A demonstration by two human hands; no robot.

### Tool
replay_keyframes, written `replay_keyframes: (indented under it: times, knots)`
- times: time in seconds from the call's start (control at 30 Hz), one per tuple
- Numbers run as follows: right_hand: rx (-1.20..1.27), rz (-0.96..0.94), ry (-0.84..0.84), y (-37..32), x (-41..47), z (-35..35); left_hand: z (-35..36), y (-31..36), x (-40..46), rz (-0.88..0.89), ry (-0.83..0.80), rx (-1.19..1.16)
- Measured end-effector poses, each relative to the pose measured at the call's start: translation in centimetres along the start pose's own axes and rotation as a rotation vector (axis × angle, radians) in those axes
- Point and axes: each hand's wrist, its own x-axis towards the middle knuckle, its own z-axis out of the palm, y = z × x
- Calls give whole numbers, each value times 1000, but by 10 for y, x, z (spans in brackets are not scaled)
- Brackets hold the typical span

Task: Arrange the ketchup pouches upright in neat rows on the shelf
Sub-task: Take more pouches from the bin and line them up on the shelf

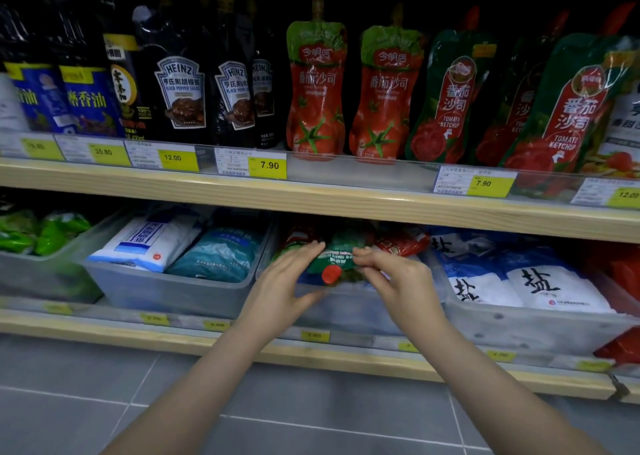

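A green ketchup pouch (337, 259) with a red cap lies flat in a clear bin (349, 307) on the lower shelf, cap toward me. My left hand (287, 281) holds its left side, fingers over the top and thumb under. My right hand (391, 278) pinches its right upper edge. More red and green pouches (398, 241) lie jumbled behind it in the bin. On the upper shelf stand upright ketchup pouches: two red ones (317, 87) and several dark green ones (446, 101).
Dark sauce bottles (180, 87) fill the upper shelf's left side. Neighbouring bins hold white and teal salt bags (194, 243) at left and white salt bags (540, 281) at right. Yellow price tags (268, 165) line the wooden shelf edges. Grey floor tiles lie below.
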Motion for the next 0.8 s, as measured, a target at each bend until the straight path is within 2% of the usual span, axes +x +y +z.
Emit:
replay_keyframes:
  times: [0.17, 0.27, 0.33, 0.43, 0.53, 0.63, 0.8]
  knots:
    - [218, 94, -44, -25, -1, -30, 2, 22, 19, -14, 87, -253]
    - [344, 140, 9, -37, 18, -50, -11, 42, 33, -55, 135, -350]
    - [467, 199, 28, -42, 34, -69, -25, 56, 42, -76, 56, -359]
    - [698, 401, 7, -47, 44, -89, -38, 81, 51, -177, -191, -487]
    - [748, 597, -2, -48, 46, -103, -32, 102, 60, -252, -335, -538]
    - [755, 653, 103, -46, 58, -126, -25, 123, 84, -274, -405, -566]
    - [707, 647, 289, -34, 66, -162, -12, 150, 129, -264, -625, -554]
